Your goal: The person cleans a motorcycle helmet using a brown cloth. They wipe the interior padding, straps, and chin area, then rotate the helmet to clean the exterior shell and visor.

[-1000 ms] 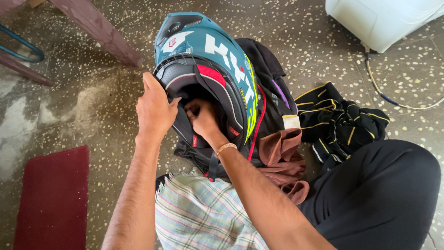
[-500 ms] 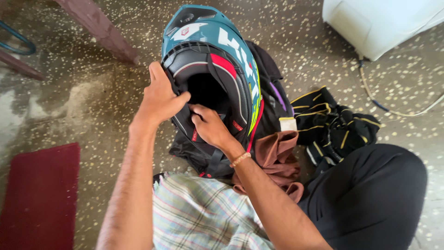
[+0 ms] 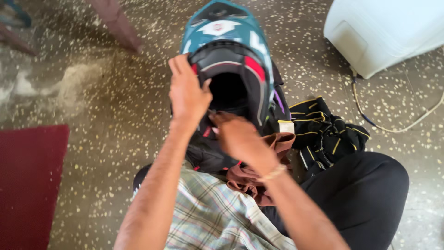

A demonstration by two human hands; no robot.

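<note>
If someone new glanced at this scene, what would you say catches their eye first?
The teal helmet with its dark opening, top centre, stands out first. The left hand grips its left rim and the right hand sits just below the opening. Next come the black garment with yellow stripes on the speckled floor to the right, and the dark red mat at far left.

A small pale rectangular label [image 3: 286, 126] sat on the clothing just right of the helmet's [image 3: 231, 55] lower edge. A white shield-shaped badge [image 3: 217, 28] with a red centre lay on the helmet's teal top.
</note>
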